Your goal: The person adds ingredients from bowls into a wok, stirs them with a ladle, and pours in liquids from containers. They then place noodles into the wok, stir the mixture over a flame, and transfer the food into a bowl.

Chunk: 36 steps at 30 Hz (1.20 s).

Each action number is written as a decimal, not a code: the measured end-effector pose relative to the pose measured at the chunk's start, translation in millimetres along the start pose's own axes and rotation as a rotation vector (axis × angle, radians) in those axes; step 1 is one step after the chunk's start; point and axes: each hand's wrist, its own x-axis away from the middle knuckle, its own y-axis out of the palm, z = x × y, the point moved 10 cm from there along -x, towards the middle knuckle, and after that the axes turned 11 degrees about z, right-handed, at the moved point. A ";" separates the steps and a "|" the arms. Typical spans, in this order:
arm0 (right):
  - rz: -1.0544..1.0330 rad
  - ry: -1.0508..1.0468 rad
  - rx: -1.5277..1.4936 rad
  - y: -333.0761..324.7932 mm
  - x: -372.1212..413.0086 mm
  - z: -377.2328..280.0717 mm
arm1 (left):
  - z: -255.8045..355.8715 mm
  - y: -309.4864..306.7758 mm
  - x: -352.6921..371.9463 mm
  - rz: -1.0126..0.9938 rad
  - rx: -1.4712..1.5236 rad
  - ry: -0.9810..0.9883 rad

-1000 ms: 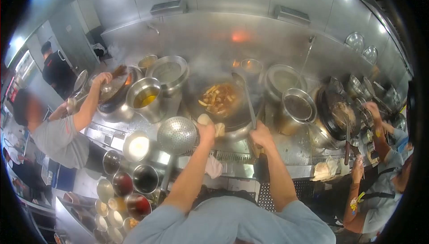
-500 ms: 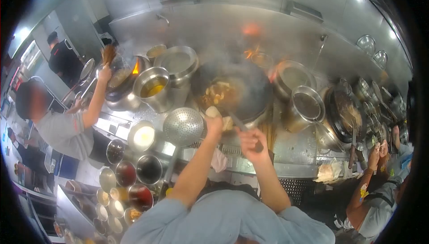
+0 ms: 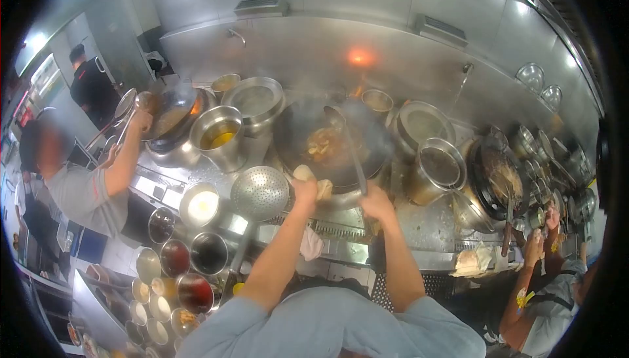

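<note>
Steam rises from a large dark wok [image 3: 295, 129] in the centre, with browned pieces of food [image 3: 321, 143] in its middle. At the wok's near rim my left hand [image 3: 305, 191] is closed on a pale folded cloth [image 3: 324, 189]. Closed round the handle end of a long metal ladle [image 3: 356, 155] is my right hand [image 3: 377, 201]. The ladle's bowl lies inside the wok, beyond the food. Left of my left hand, a perforated strainer [image 3: 260, 193] rests with its handle toward me.
Metal pots of liquid [image 3: 220, 136] [image 3: 440, 163] flank the wok. Sauce containers [image 3: 194, 292] stand at lower left. A co-worker [image 3: 92, 194] works at a left wok; another person's arms [image 3: 524, 286] are at right. Orange flame [image 3: 359, 89] shows behind my wok.
My right hand has moved slightly right, and the ladle now reaches across the wok with its bowl visible. The left co-worker's brush is gone from view, with a round metal bowl in its place.
</note>
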 end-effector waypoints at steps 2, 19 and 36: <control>0.087 -0.110 0.258 -7.7 -31.6 -2.6 | 4.9 8.1 -2.3 0.014 0.001 0.008; -0.402 -0.469 -0.172 91.5 81.1 -66.5 | -83.0 -351.3 271.1 0.022 0.295 -0.546; -1.572 -0.930 0.284 367.3 388.9 -39.9 | -77.7 -625.5 568.3 1.652 -0.039 -0.037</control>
